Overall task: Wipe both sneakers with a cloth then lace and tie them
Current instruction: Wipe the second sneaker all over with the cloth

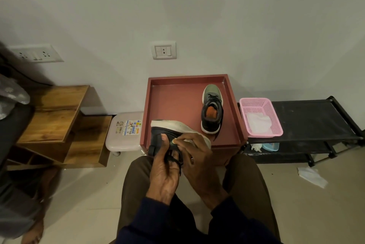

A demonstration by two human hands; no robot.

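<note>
Left hand (164, 166) gripped sneaker (177, 127) at the heel, on its side over tray (187, 78) edge; right hand (197, 157) pinched its upper; lace (178, 165) dangled, might snag or pull out; slack grip could drop it.

the far sneaker (212, 111) stands on the worktop's (173, 101) right side, the near sneaker (177, 127) at its front edge. a stool (118, 139) sits left of the worktop. on its right, a rack (312, 117) bears a basket (264, 134) with a cloth (257, 123) inside.

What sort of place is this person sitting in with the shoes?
Most likely a room in a home: a black shoe rack, a wooden side table and a household switch-and-socket plate all point that way.
</note>
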